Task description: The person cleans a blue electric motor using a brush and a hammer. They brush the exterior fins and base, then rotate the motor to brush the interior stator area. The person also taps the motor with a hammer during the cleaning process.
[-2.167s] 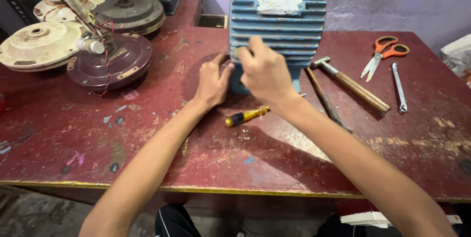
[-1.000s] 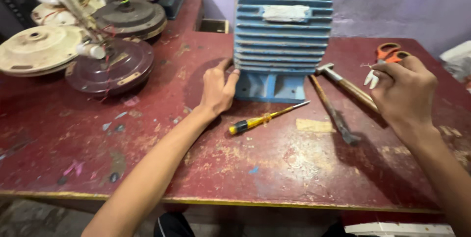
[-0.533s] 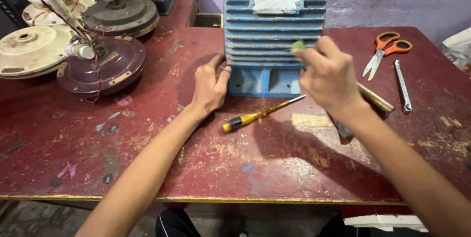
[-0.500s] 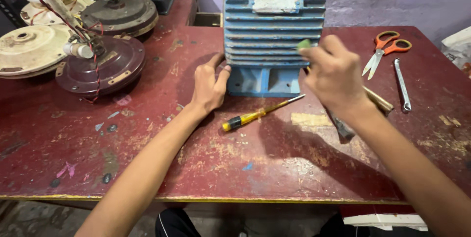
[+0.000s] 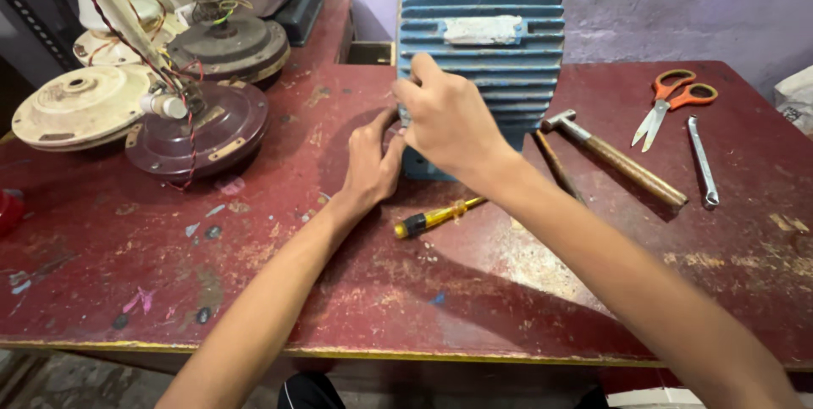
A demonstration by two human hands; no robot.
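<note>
Both hands at a blue finned motor housing (image 5: 487,53) standing upright at the rear edge of the red table (image 5: 127,273).
Right hand (image 5: 449,117) closed around its lower left corner; left hand (image 5: 373,159) open, flat against its base. Yellow-handled screwdriver (image 5: 434,218) lies just in front; hammer (image 5: 614,157), scissors (image 5: 669,104) and spanner (image 5: 701,159) toward the right edge.

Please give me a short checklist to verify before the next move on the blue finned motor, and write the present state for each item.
1. Left hand braces the blue finned motor at its lower left side: ok.
2. Right hand is on the motor's front: ok.
3. What the right hand's fingers hold against the fins: cannot tell, hidden by the hand.
4. Yellow screwdriver lies free on the red table, near both hands: ok.
5. Hammer, scissors and wrench lie to the right, apart from the motor: ok.
6. Motor stands upright on its base: ok.
</note>
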